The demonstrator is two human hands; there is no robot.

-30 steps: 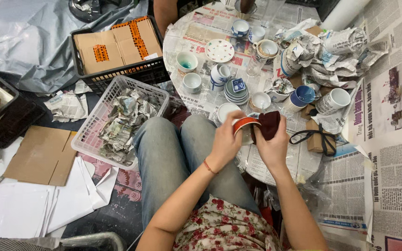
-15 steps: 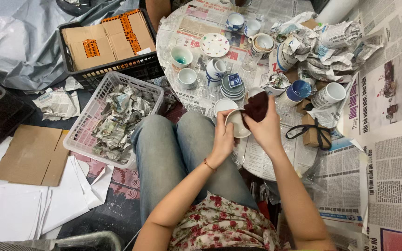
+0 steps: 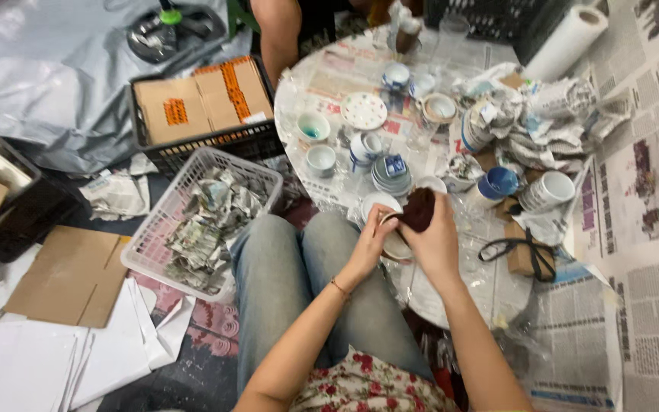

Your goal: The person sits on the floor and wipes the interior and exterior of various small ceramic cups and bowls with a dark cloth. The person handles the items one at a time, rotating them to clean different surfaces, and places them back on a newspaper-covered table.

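The small bowl (image 3: 392, 243) sits at the near tabletop (image 3: 490, 282) edge, above your knees. Your left hand (image 3: 366, 246) fingers clasp its rim; your right hand (image 3: 435, 238) fingers pinch a dark cloth (image 3: 419, 209) against it. Stacked saucers (image 3: 390, 174) stand just beyond.

A dark maroon cloth (image 3: 419, 209) lies against a white ceramic cup with a tan rim (image 3: 392, 243). Nearby are a white saucer dotted red (image 3: 364, 111), a glossy blue cup (image 3: 497, 183), a white cup with a turquoise inside (image 3: 313, 127), and a white plastic basket (image 3: 163, 229) of grey newsprint.
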